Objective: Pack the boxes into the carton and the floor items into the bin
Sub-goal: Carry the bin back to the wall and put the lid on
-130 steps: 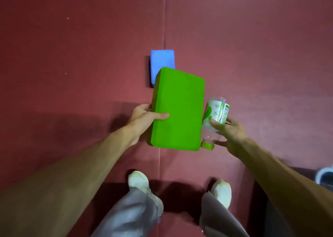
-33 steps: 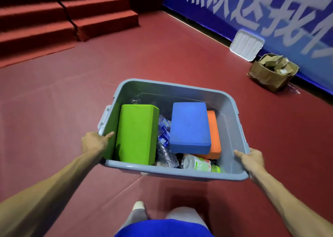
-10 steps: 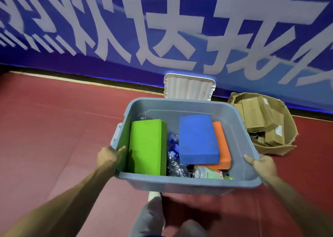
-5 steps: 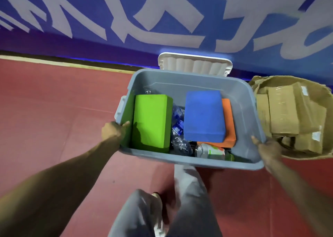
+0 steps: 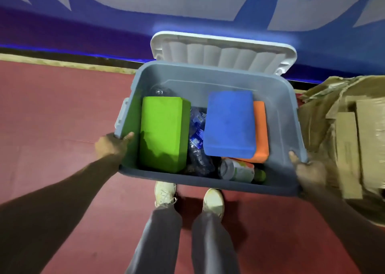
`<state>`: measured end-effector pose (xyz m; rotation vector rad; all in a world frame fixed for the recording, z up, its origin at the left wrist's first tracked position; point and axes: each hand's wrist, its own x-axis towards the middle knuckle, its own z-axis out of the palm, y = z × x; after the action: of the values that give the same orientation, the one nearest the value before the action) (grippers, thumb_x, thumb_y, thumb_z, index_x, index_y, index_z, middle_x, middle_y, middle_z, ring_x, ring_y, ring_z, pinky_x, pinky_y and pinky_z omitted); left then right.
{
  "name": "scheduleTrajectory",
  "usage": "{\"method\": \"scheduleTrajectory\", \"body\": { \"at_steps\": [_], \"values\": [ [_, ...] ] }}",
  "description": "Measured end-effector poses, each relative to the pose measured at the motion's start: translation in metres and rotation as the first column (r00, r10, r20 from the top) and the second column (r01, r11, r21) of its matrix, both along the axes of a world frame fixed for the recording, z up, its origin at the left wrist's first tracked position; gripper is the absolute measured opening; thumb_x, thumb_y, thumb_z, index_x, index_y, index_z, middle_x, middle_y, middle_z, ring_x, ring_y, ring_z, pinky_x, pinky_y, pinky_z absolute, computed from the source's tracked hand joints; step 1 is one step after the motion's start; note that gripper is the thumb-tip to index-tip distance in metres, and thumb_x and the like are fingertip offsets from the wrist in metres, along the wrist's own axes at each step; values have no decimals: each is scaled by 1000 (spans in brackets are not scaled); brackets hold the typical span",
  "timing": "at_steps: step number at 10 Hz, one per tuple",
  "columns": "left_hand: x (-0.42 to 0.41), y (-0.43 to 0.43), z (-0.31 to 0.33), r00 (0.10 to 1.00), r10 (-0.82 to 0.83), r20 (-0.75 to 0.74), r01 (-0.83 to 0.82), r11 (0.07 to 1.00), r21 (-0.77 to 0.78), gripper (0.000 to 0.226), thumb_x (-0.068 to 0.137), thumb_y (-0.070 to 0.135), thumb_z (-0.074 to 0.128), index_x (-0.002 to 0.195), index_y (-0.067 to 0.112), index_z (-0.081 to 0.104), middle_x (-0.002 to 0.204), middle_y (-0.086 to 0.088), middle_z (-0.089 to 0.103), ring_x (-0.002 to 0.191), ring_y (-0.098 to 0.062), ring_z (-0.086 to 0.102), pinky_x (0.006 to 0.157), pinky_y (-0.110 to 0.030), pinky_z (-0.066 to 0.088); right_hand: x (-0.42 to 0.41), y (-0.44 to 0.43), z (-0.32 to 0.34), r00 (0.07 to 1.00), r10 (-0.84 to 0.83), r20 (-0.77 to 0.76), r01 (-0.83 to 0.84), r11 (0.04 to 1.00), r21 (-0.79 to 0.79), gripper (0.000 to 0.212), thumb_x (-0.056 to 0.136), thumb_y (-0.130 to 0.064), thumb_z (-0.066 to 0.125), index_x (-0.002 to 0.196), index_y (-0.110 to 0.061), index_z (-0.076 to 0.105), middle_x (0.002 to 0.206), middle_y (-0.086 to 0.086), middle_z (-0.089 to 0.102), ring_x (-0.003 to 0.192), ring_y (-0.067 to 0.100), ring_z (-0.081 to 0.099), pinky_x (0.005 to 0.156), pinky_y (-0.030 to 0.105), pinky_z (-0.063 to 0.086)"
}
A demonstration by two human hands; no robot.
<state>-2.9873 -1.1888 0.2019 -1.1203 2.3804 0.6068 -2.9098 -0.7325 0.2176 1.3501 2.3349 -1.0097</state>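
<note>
Gripped at both ends by the left hand and right hand, fingers clamped on the rim: the grey bin, just beside the carton. Likely stiff, bulky, yet light with foam blocks and bottles inside. Best held under the rim, level.

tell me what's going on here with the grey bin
A person grips the grey bin by its two side rims, left hand on one, right hand on the other. Inside are a green block, a blue block lying on an orange block, and plastic bottles. The white lid leans on the blue wall behind, and a carton of cardboard boxes sits to the right.
</note>
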Motion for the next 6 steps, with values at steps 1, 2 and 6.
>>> {"method": "scheduleTrajectory", "body": {
  "at_steps": [1, 2, 6],
  "values": [
    [-15, -4, -29, 996, -2, -84, 2, 1000, 0, 48, 81, 52, 64, 93, 6, 67, 94, -19, 68, 92, -37, 63, 75, -39, 49, -7, -11, -51, 992, 82, -94, -77, 996, 52, 42, 90, -37, 61, 115, -3, 63, 115, 23, 64, 112, 41, 57, 100, 49, 43],
    [-26, -13, -68, 993, -18, -114, 20, 1000, 15, 39, 83, 44, 66, 87, 5, 64, 83, -20, 62, 86, -38, 60, 68, -38, 43, -13, -21, -85, 985, 107, -135, -104, 994, 33, 41, 93, -30, 59, 121, -1, 61, 118, 26, 63, 112, 41, 57, 97, 46, 45],
    [-5, -32, -103, 989, 56, 139, -109, 907, 406, 27, 88, 34, 63, 94, 7, 63, 86, -13, 63, 65, -23, 63, 66, -29, 53, -6, -40, -128, 979, 28, 202, -28, 1000, 1, 38, 91, -25, 60, 109, 8, 61, 113, 29, 62, 108, 44, 57, 95, 49, 44]
  ]
}}
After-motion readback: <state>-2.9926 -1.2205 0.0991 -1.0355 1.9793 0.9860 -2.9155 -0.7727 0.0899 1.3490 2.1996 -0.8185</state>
